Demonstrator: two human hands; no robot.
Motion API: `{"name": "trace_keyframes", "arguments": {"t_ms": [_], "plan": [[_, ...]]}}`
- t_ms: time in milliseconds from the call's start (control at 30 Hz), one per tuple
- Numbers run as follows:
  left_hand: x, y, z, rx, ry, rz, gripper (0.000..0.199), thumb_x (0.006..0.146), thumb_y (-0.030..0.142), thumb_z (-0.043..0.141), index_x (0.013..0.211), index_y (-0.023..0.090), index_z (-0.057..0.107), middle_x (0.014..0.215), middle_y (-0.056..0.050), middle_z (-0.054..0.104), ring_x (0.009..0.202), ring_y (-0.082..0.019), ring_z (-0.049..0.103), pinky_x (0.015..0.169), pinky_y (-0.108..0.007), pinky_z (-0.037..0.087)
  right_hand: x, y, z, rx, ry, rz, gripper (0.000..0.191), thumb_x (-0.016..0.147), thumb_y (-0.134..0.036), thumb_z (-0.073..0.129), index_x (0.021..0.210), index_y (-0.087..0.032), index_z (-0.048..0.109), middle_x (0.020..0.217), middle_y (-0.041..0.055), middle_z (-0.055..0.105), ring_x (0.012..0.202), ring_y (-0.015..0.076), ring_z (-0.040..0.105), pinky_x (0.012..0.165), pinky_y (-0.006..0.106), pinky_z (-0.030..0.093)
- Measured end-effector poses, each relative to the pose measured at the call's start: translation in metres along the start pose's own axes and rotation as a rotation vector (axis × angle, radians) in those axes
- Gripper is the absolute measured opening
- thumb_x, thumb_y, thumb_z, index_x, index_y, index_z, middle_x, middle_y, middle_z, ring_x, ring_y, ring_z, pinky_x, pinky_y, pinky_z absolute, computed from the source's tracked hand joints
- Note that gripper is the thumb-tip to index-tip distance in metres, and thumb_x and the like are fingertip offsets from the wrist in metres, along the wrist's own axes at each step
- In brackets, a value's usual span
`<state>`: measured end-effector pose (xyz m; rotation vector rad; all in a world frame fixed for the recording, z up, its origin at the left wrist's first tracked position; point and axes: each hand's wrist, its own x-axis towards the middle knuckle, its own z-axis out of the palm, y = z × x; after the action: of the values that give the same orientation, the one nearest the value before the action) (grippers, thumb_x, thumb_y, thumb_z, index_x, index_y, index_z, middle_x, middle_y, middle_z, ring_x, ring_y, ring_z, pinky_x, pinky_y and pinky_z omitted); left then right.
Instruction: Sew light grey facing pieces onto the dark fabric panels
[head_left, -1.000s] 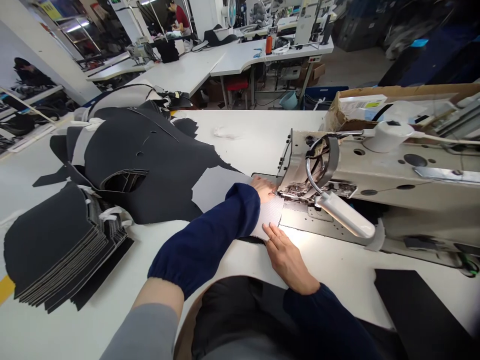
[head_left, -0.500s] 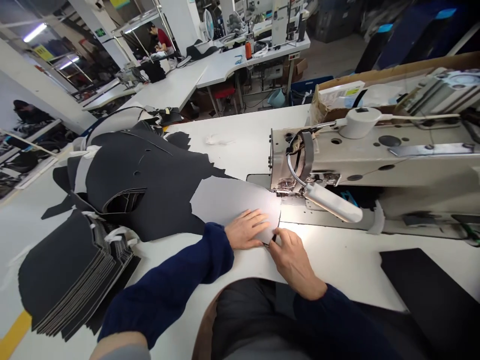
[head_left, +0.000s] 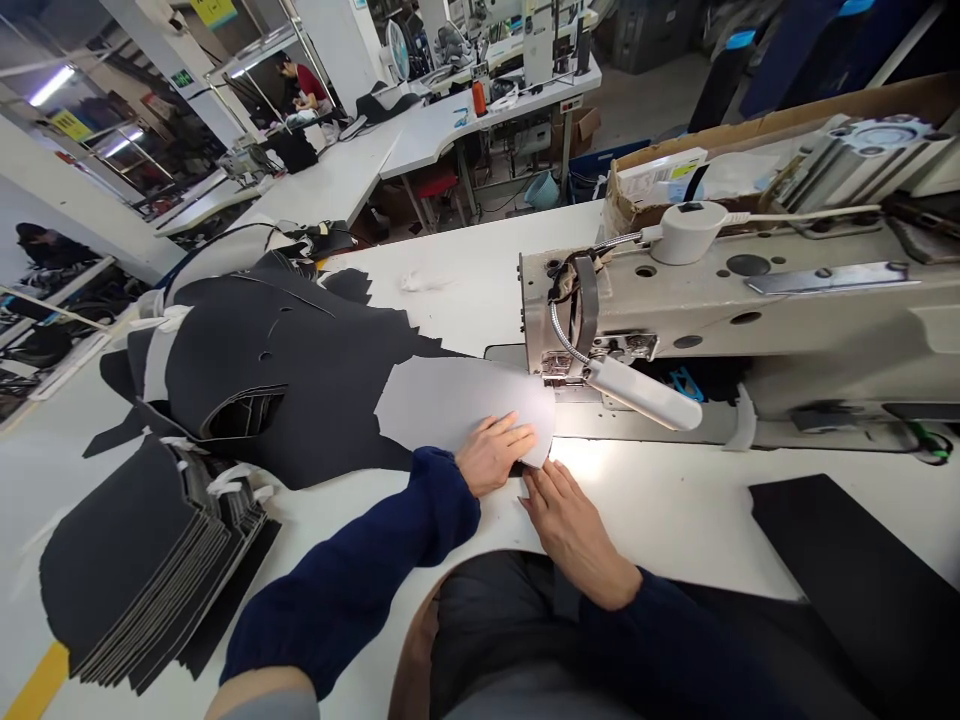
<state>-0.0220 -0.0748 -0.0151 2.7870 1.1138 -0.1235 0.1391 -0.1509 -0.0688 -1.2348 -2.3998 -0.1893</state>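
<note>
My left hand (head_left: 495, 455) lies flat, fingers stretched out, on a light grey cut fabric piece (head_left: 439, 400). The far right edge of this piece reaches the needle area of a sewing machine (head_left: 705, 310), where the lamp (head_left: 645, 392) lights it. My right hand (head_left: 576, 535) rests at the piece's near right corner, fingers extended and touching its edge. A bit of black material shows below that corner. Under the grey piece's left end lies a large black panel (head_left: 330, 400). Whether the needle is in the fabric is hidden.
At the left stands a stack of black cut pieces (head_left: 120, 560) with white ties. Another black panel (head_left: 855, 560) lies at the right of the white table (head_left: 637, 500). Behind the machine sits a cardboard box (head_left: 622, 205). Two people work in the background.
My right hand has gone from pinching the piece's near corner to fingers laid out straight there. My left hand stays on the fabric. The whole view has shifted slightly.
</note>
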Motion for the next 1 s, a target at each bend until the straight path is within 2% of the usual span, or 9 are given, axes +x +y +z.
{"name": "trace_keyframes", "arguments": {"t_ms": [167,300,433,500,567,733,1000], "plan": [[0.016,-0.003,0.001,0.065,0.019,-0.027,0.054,0.083,0.009,0.037,0.135,0.022,0.043,0.145,-0.004,0.04,0.135,-0.024,0.031,0.105,-0.045,0.035,0.008,0.01,-0.001,-0.008,-0.01,0.008,0.033,0.094,-0.018,0.041,0.114,0.001,0.058,0.112,0.0229,0.058,0.115,0.0312,0.05,0.102,0.048,0.038],[0.025,-0.009,-0.002,0.077,-0.034,-0.024,0.052,0.085,0.012,0.041,0.137,0.019,0.04,0.148,-0.004,0.035,0.136,-0.027,0.028,0.106,-0.047,0.034,0.019,-0.001,0.006,0.002,-0.019,-0.041,0.034,0.092,-0.016,0.044,0.117,0.003,0.057,0.118,0.0245,0.056,0.116,0.0322,0.049,0.102,0.048,0.038],[0.025,-0.024,-0.01,0.096,-0.152,0.115,0.056,0.085,0.009,0.043,0.139,0.02,0.037,0.15,-0.006,0.029,0.138,-0.029,0.023,0.106,-0.049,0.034,0.028,-0.021,0.02,0.073,0.008,-0.058,0.04,0.091,-0.025,0.049,0.12,0.002,0.056,0.125,0.0242,0.052,0.123,0.0338,0.043,0.104,0.048,0.037],[0.022,-0.033,-0.013,0.081,-0.198,0.201,0.059,0.083,0.008,0.046,0.139,0.021,0.037,0.15,-0.007,0.028,0.139,-0.029,0.022,0.106,-0.05,0.033,0.03,-0.026,0.024,0.072,0.012,-0.028,0.044,0.093,-0.03,0.048,0.122,0.002,0.055,0.129,0.0236,0.05,0.124,0.0334,0.042,0.104,0.047,0.037],[0.021,-0.039,-0.014,0.061,-0.211,0.23,0.058,0.082,0.008,0.048,0.138,0.023,0.039,0.15,-0.008,0.03,0.139,-0.029,0.022,0.106,-0.051,0.033,0.031,-0.026,0.026,0.067,0.0,-0.003,0.047,0.093,-0.034,0.047,0.123,0.002,0.053,0.131,0.0235,0.048,0.126,0.0334,0.041,0.105,0.047,0.037],[0.029,-0.037,-0.015,0.07,-0.181,0.146,0.054,0.085,0.009,0.042,0.138,0.022,0.04,0.149,-0.008,0.032,0.138,-0.03,0.024,0.104,-0.053,0.034,0.039,-0.018,0.027,0.045,-0.003,0.033,0.048,0.092,-0.036,0.048,0.12,0.003,0.056,0.126,0.0246,0.051,0.123,0.0352,0.043,0.103,0.048,0.038],[0.048,-0.031,-0.02,0.076,-0.193,0.022,0.048,0.092,0.016,0.036,0.139,0.023,0.038,0.151,-0.005,0.027,0.138,-0.031,0.021,0.104,-0.055,0.033,0.055,-0.001,0.035,-0.016,-0.048,0.014,0.042,0.093,-0.028,0.045,0.117,0.004,0.057,0.124,0.0258,0.053,0.121,0.0342,0.046,0.103,0.048,0.038]]}}
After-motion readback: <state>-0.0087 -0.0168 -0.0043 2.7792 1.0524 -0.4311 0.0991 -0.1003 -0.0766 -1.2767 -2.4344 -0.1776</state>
